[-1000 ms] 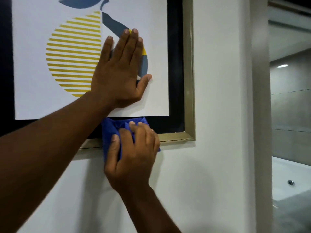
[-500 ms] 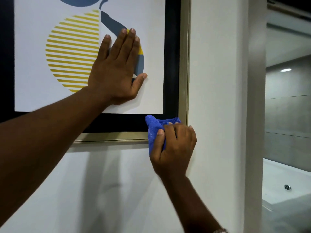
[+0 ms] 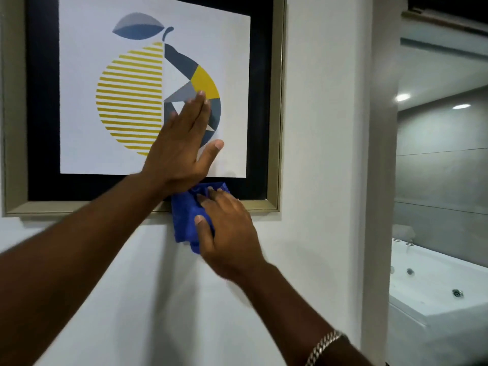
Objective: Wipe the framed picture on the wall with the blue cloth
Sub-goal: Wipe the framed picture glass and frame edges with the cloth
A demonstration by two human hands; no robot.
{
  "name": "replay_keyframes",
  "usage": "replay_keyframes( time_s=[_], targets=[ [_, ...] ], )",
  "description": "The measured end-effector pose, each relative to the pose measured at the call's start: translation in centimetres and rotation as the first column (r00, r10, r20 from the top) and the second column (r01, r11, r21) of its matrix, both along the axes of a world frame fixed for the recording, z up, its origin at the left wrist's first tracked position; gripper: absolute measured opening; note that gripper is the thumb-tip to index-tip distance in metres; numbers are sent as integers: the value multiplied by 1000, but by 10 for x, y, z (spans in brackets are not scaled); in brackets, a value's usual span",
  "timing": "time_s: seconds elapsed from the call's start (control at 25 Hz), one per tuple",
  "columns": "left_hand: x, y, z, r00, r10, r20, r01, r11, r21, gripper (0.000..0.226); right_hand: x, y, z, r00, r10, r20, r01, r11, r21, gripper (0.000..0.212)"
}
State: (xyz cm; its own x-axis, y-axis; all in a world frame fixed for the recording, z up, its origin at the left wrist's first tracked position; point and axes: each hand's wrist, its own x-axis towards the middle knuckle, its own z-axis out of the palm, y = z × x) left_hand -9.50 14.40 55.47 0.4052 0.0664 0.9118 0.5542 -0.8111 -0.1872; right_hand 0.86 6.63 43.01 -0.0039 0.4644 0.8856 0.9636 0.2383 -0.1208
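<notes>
The gold-framed picture of a striped yellow and slate-blue fruit (image 3: 132, 96) hung on the white wall (image 3: 317, 154), and I take it as my landmark. Half a second earlier the cloth had reached the frame's lower right corner; now it had slid back leftward along the bottom rail, to roughly below the right half of the print. To my eye that meant the person was working back and forth over the lower edge, so that rail was getting a second pass while the glass and the other three sides showed no sign either way of having been done.

Against the lower right of the print lay the left hand (image 3: 179, 151), flat on the glass, its four fingers (image 3: 196, 109) pressed together and pointing up across the grey and blue wedges, the thumb splayed out to the right. It held nothing; it seemed to be steadying the frame.

Just under that hand, straddling the frame's bottom rail and spilling onto the wall below it, was the bunched blue cloth (image 3: 184, 220). The right hand (image 3: 229, 228) lay over the cloth's right side, its fingers loosely curled and bearing on the fabric, thumb tucked along the cloth's lower fold, pressing it to the rail rather than pinching it. A silver chain bracelet (image 3: 323, 347) circled that wrist, far below the frame.

Well to the right of the frame, past the wall's corner, stood a white bathtub (image 3: 435, 286).
</notes>
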Motion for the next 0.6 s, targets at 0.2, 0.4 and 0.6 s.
replay_keyframes(
  time_s=[0.2, 0.4, 0.6],
  targets=[
    [-11, -43, -120, 845, -69, 530, 199, 961, -193, 52, 6, -11, 12, 994, 103, -30, -105, 992, -70, 44],
    [3, -54, -137, 771, -117, 626, 405, 849, -341, 68, 13, -13, 3, 951, 207, -231, -178, 974, 139, 33],
    [7, -71, -160, 722, -163, 673, 573, 686, -448, 66, 26, -33, -29, 822, 353, -447, -240, 927, 289, 46]
  ],
)
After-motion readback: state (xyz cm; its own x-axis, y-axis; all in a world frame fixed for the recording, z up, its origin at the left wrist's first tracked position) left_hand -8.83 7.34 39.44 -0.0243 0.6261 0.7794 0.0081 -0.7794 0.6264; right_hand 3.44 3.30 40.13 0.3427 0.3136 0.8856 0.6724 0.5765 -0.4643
